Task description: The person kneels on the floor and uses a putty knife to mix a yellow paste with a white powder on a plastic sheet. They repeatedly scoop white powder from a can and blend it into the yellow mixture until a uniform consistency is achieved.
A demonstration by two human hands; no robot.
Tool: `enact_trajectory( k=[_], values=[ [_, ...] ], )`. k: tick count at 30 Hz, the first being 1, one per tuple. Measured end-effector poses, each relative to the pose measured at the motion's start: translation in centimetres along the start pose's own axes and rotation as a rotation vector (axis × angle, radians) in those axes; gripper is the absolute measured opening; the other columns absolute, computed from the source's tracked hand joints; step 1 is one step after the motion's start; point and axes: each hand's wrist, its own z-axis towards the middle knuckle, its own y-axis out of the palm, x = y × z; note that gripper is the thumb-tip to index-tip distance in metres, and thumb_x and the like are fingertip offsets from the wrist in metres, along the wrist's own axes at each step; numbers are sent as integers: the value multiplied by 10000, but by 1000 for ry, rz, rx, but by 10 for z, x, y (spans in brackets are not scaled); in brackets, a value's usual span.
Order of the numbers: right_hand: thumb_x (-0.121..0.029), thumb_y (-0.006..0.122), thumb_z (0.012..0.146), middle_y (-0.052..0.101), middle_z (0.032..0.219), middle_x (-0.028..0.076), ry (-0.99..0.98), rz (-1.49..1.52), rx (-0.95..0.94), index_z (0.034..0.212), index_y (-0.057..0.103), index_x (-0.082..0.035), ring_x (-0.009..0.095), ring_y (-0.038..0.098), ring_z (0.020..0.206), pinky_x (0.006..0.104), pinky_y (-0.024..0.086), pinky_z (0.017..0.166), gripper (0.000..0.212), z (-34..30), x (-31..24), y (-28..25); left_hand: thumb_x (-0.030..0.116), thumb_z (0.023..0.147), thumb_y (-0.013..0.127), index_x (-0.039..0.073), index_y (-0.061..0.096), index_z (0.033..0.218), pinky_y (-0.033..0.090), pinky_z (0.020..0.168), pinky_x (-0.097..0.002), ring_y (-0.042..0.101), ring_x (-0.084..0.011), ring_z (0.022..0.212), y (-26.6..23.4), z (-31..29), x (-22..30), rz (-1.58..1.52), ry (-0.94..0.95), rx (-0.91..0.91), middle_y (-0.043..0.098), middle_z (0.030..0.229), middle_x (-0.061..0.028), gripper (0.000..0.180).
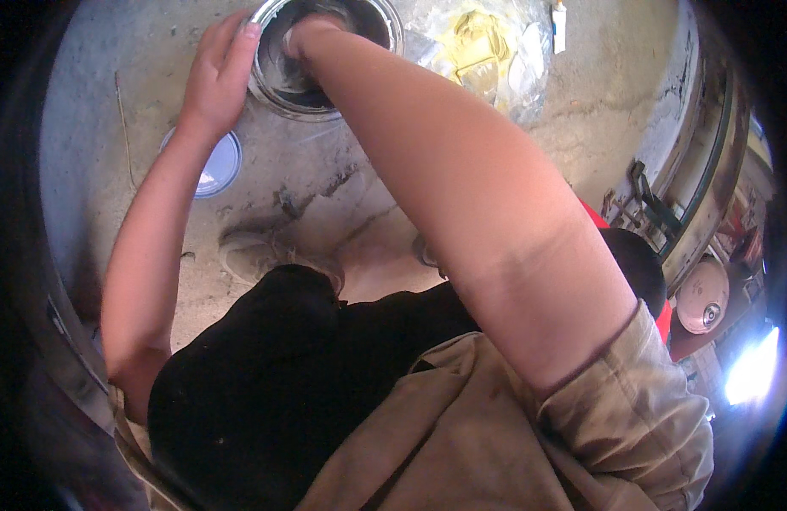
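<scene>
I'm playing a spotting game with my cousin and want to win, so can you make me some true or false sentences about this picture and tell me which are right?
1. The left hand is at the rim of the metal tin. True.
2. The right hand is waving in the air beside the tin. False: it reaches down inside the tin.
3. The stuff on the crumpled plastic sheet is bright blue. False: it is yellow.
4. A pale round disc lies on the floor, partly hidden by the left forearm. True.
5. The right sleeve is bright green. False: it is tan.
</scene>
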Motion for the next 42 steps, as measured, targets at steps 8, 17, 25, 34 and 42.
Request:
enact_trajectory(
  k=[8,17,25,34,42],
  values=[
    [-309,629,921,510,1483,129,-52,-26,199,1396,587,-140,278,505,1361,425,421,1111,506,-10,-12,1,382,1048,446,-8,563,1340,337,1108,-367,507,-306,1273,2,-2,5,-6,2,18,572,1315,-191,501],
    [-302,656,926,464,1528,112,-145,-359,193,1432,553,-134,310,442,1410,457,372,1137,543,-26,-27,5,399,1044,451,-12,560,1344,329,1117,-369,496,-312,1290,2,-2,4,-10,-17,26,561,1336,-207,520],
    [-277,651,932,468,1525,111,-292,-382,145,1435,549,-119,296,444,1410,453,356,1147,537,-20,-16,3,394,1048,446,-25,551,1361,309,1137,-361,480,-290,1325,1,-2,1,-80,-74,16,551,1377,-199,533],
    [-237,533,951,639,1319,156,-355,-334,153,1283,665,-99,286,613,1230,407,485,1004,383,-41,-11,-10,404,1042,455,-11,576,1327,337,1106,-373,508,-324,1264,2,-2,4,16,25,15,579,1305,-206,518],
    [-223,567,929,667,1259,162,-379,-343,84,1232,693,-92,301,639,1181,417,503,971,354,-48,-10,-28,412,1010,511,-15,597,1289,382,1061,-399,543,-374,1196,4,-2,3,-12,83,44,590,1235,-249,518]
  ],
)
